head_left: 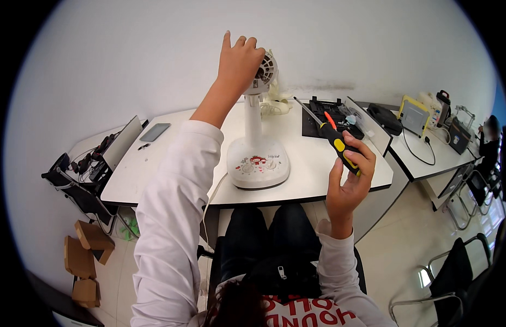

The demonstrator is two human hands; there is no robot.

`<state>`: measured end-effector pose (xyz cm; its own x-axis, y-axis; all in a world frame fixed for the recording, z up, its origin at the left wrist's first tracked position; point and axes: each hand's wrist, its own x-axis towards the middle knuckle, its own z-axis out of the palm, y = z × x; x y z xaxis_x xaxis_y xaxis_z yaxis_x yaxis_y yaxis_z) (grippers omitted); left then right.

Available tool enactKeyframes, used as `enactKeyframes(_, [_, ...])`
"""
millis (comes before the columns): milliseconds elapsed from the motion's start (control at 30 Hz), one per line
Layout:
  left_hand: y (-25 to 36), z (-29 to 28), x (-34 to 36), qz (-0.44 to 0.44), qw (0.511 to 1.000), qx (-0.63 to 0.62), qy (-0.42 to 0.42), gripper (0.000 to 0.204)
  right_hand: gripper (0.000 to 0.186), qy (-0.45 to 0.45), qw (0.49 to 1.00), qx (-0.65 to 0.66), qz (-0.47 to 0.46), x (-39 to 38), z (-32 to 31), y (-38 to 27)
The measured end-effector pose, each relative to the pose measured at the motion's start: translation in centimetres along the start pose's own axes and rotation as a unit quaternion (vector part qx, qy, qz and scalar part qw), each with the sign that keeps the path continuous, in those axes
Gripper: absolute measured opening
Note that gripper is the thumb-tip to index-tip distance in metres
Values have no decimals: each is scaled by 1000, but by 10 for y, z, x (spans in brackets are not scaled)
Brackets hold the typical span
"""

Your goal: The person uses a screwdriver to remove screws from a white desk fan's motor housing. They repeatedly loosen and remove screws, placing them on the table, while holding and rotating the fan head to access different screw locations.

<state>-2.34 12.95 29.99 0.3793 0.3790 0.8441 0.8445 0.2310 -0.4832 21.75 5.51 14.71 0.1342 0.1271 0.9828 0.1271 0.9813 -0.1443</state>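
Observation:
A white desk fan stands on the table, its round motor head [268, 71] without blades or guard, on a post above a base [258, 167] with printed pictures. My left hand [238, 66] grips that head at its upper left, covering part of it. In my right hand [348, 185] is a yellow-and-black screwdriver [339, 145], held tilted with its tip up and leftward. Behind the screwdriver lies an open black tool case [313, 122] with an orange-handled tool and small items. Pale translucent parts [279, 107] are behind the post.
A phone [154, 132] lies on the table [127, 174] at left. Side desks hold cables, a black telephone [385, 119] and equipment [413, 114]. Cardboard boxes [78, 256] are on the floor at lower left. A chair [454, 278] stands at right; another person [487, 147] is at the far right.

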Motion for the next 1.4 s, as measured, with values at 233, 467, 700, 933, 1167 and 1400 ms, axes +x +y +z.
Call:
enactKeyframes(233, [11,-19,10,-36,994,50,-90,16,35,4,1000,5,4,0,0,-1])
enactKeyframes(467, [10,-4,5,-20,998,52,-28,15,34,16,1000,10,4,-1,-2,1])
enactKeyframes(700, [8,8,0,-62,997,-8,40,11,34,34,999,16,-3,-1,0,1])
enactKeyframes(933, [13,3,5,-82,996,-6,30,9,32,2,1000,15,23,-2,-2,0])
enactKeyframes(1167, [18,-9,9,-6,997,65,-35,10,32,31,999,6,-2,-1,1,3])
enactKeyframes(1400, [12,-5,9,-58,997,16,-58,23,31,15,1000,6,17,-5,-1,4])
